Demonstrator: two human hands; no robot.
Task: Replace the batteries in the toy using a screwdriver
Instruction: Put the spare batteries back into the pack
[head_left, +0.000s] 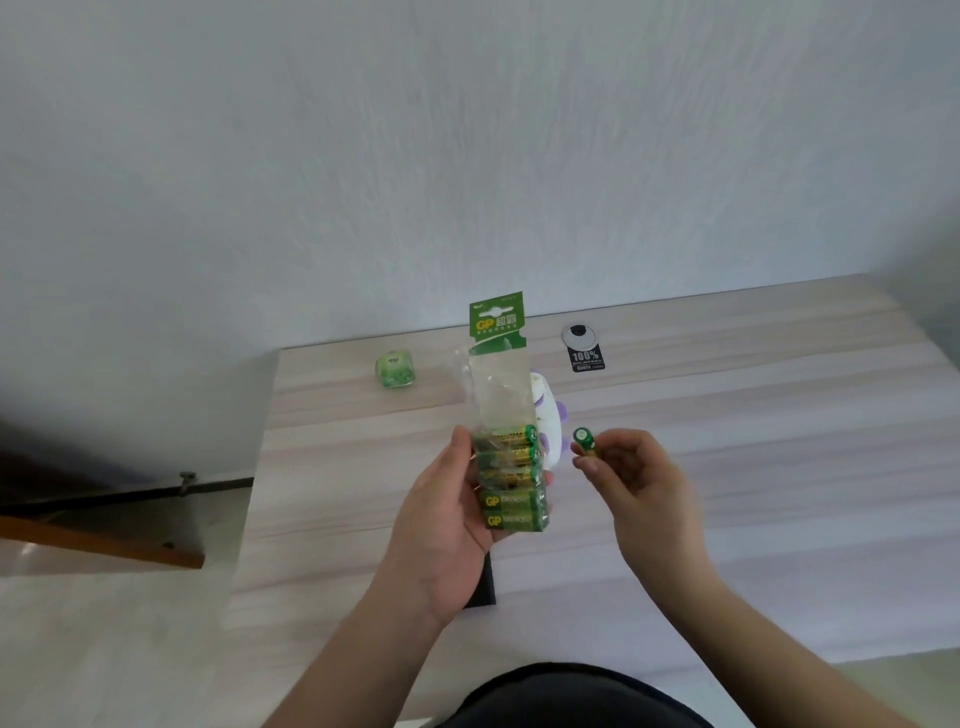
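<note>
My left hand (449, 512) grips a clear battery pack (506, 415) with a green header card, held upright above the table; several green and gold batteries sit in its lower half. My right hand (631, 480) pinches a single green and gold battery (586, 441) by its lower end, just right of the pack. The white and purple toy (550, 421) lies on the table behind the pack and is mostly hidden by it. No screwdriver is visible.
On the light wood table (727, 467) a small green cube (395, 370) sits at the back left. A black tag (587, 359) lies by a round cable grommet (578, 334) at the back. A dark flat object (483, 582) lies under my left wrist. The table's left edge drops to the floor.
</note>
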